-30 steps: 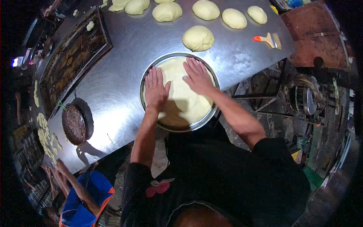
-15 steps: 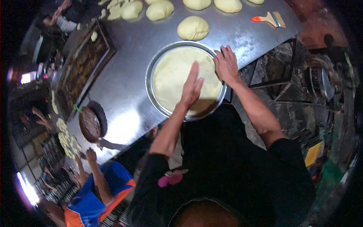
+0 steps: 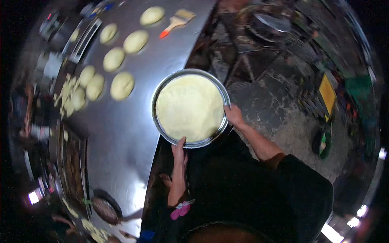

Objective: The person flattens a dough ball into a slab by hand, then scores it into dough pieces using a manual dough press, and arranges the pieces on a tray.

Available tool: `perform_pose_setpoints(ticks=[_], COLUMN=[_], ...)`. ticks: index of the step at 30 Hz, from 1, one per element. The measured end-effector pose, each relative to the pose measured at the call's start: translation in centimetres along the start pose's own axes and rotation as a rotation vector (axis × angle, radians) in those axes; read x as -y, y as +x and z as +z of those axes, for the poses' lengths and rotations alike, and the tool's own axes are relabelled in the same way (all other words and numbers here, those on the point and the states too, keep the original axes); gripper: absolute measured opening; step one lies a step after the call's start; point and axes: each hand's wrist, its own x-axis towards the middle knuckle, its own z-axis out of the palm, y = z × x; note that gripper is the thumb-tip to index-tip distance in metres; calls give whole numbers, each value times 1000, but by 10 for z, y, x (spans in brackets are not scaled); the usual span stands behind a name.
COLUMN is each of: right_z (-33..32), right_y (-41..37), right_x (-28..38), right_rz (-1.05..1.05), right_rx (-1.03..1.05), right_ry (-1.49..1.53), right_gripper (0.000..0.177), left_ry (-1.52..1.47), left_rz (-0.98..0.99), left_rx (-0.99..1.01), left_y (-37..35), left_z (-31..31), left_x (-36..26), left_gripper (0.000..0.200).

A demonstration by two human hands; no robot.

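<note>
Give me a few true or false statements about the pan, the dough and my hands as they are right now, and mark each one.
1. Both the left hand and the right hand grip the rim of the round metal pan. True.
2. The pan is empty. False: a flattened sheet of dough covers its bottom.
3. Several dough balls lie on the steel table to the left of the pan. True.
4. The brush lies inside the pan. False: the brush lies on the table beyond the pan, apart from it.
</note>
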Motion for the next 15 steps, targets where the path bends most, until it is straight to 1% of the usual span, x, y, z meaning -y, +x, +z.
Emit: perform_pose_setpoints(ticks=[1,2,3,5,6,7,9,10,11,12,13,14,15], right_z=[-14,-28,-42,-63,-70,-84,-118,-129,-135,-139,-154,-171,-187], right_y=[-4,-8,-5,10,36,47,70,99,124,136,134,135,148], right_x=[-14,-28,-46,-96,-138,-162,-203,-233,-268,-290,-290,-288,-292], right_rz=[74,145,156,241,249,252,257,246,235,233,235,165,162], right_rx=[-66,-124,-156,-331,-384,-394,-540,-549,-511,-461,-459,-540,-559], right_ry=[98,197,217,297,289,301,280,293,194,90,89,-76,-72], right_gripper=[51,51,51,52,51,51,48,48,44,40,40,37,36], left_ry=[46,150,171,176,228,280,350,404,358,436,511,507,540], left_rz=[74,-5,-4,-7,-9,-10,-52,-46,-47,-96,-143,-141,-181], left_rx=[62,126,160,344,381,418,465,445,431,411,392,391,417], left_y=[10,22,36,68,85,102,132,132,158,161,166,173,181], left_z=[22,43,67,114,144,174,232,265,280,303,325,345,360], left_x=[-2,-4,4,25,37,49,77,80,107,108,113,116,121], left_gripper=[40,43,43,42,43,44,44,44,42,41,41,41,43])
